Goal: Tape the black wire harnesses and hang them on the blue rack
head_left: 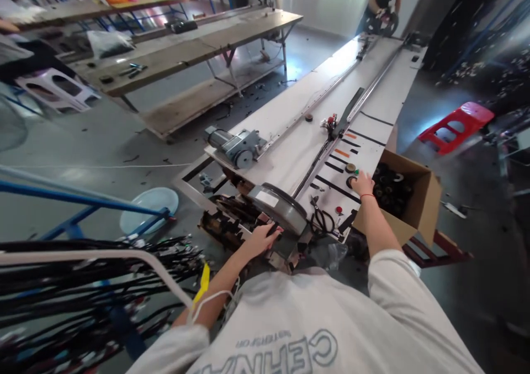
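Observation:
At the near end of the long white table [285, 164], my left hand [263, 240] is closed beside a large grey wheel [278, 207]. A small dark piece shows at its fingertips, too unclear to name. My right hand [363, 184] reaches over the table's right edge, with its fingers closed on a roll of black tape [350, 182] lying there. Close by are a brownish tape roll [350, 168] and a green button [356, 172]. Black-handled scissors [321, 216] and a red button [339, 210] lie between my hands.
Right of the table stands a cardboard box [428, 197] holding several black rolls. A motor unit [236, 145] sits at the left corner. Bundled black cables [157, 285] hang at left. A red stool [457, 125] is on the floor, and another person [383, 4] stands at the far end.

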`<state>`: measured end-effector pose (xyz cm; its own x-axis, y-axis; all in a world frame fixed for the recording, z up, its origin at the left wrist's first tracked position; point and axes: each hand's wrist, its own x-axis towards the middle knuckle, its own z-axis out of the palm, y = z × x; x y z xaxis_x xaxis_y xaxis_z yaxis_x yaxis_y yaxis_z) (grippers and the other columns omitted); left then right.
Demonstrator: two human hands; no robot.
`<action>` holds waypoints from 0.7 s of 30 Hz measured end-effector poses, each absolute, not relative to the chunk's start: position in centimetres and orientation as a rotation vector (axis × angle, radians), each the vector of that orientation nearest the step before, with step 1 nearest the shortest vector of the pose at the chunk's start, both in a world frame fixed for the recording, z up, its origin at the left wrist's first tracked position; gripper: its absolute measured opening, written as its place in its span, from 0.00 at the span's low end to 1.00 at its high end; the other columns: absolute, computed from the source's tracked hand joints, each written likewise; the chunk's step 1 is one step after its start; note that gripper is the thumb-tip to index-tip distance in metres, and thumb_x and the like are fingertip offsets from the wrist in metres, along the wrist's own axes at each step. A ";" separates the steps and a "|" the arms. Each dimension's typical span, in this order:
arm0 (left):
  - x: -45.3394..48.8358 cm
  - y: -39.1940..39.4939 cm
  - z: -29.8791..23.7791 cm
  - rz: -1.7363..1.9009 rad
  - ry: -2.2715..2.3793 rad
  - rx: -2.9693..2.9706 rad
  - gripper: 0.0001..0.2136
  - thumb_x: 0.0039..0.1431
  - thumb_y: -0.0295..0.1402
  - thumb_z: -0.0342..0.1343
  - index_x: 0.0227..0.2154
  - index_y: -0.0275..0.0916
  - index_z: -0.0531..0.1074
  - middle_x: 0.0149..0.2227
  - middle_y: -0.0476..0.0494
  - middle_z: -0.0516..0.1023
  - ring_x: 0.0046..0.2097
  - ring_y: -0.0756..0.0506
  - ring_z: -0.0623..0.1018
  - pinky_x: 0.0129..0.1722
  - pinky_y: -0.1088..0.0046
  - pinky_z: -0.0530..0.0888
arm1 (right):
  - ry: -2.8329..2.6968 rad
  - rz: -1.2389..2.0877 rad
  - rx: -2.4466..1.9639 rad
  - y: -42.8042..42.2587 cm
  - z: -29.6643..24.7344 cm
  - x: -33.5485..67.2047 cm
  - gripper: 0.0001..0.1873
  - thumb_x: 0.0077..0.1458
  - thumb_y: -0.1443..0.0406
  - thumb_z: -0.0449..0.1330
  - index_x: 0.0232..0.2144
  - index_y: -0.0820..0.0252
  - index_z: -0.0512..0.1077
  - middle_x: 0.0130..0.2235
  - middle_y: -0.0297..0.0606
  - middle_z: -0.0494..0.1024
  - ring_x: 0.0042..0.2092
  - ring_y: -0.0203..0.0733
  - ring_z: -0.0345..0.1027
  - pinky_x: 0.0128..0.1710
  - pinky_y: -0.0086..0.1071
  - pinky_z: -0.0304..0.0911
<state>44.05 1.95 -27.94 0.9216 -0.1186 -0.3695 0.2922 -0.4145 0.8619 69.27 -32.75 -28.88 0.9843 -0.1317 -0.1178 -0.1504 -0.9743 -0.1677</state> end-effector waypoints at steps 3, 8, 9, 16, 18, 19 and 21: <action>43.1 1.9 -28.0 -0.268 0.221 2.053 0.22 0.55 0.48 0.54 0.44 0.36 0.74 0.32 0.42 0.80 0.35 0.40 0.78 0.35 0.68 0.73 | 0.237 0.296 -2.973 -33.0 -29.2 70.6 0.27 0.60 0.64 0.50 0.61 0.67 0.61 0.53 0.56 0.71 0.56 0.55 0.62 0.56 0.48 0.55; 42.4 2.5 -27.8 -0.259 0.368 1.920 0.27 0.53 0.51 0.52 0.48 0.35 0.69 0.35 0.43 0.79 0.33 0.43 0.77 0.35 0.67 0.74 | 0.238 0.328 -2.951 -32.7 -30.0 70.3 0.28 0.60 0.65 0.49 0.62 0.66 0.58 0.51 0.56 0.72 0.53 0.56 0.66 0.51 0.46 0.59; 42.5 2.5 -27.6 -0.260 0.373 1.921 0.26 0.53 0.52 0.51 0.45 0.35 0.70 0.31 0.45 0.77 0.30 0.44 0.75 0.34 0.68 0.73 | 0.237 0.329 -2.945 -32.8 -30.2 70.2 0.30 0.60 0.66 0.49 0.63 0.66 0.56 0.52 0.56 0.72 0.53 0.56 0.66 0.51 0.46 0.59; 42.8 2.7 -25.2 -0.423 0.383 2.043 0.22 0.53 0.55 0.48 0.20 0.40 0.66 0.14 0.53 0.63 0.20 0.49 0.65 0.26 0.73 0.63 | 0.218 0.298 -2.922 -32.8 -31.1 70.4 0.30 0.60 0.68 0.47 0.64 0.70 0.54 0.57 0.58 0.67 0.55 0.57 0.63 0.53 0.46 0.59; 42.1 3.9 -25.0 -0.586 0.355 2.066 0.24 0.50 0.56 0.50 0.14 0.41 0.62 0.12 0.53 0.61 0.19 0.50 0.63 0.25 0.73 0.62 | 0.211 0.294 -2.920 -32.8 -31.2 70.4 0.31 0.60 0.68 0.48 0.65 0.70 0.53 0.57 0.58 0.66 0.55 0.58 0.63 0.53 0.47 0.59; 41.6 4.8 -25.1 -0.684 0.347 2.050 0.24 0.48 0.57 0.52 0.13 0.41 0.61 0.11 0.52 0.61 0.19 0.50 0.62 0.25 0.73 0.62 | 0.208 0.292 -2.918 -32.8 -31.2 70.4 0.31 0.60 0.68 0.48 0.65 0.70 0.52 0.58 0.58 0.66 0.55 0.58 0.63 0.53 0.48 0.59; 40.3 7.0 -25.5 -0.886 0.361 1.993 0.25 0.42 0.58 0.56 0.10 0.41 0.62 0.11 0.51 0.62 0.18 0.49 0.62 0.23 0.73 0.61 | 0.205 0.293 -2.912 -32.8 -31.2 70.4 0.31 0.60 0.68 0.48 0.65 0.70 0.52 0.58 0.58 0.66 0.55 0.58 0.62 0.52 0.48 0.59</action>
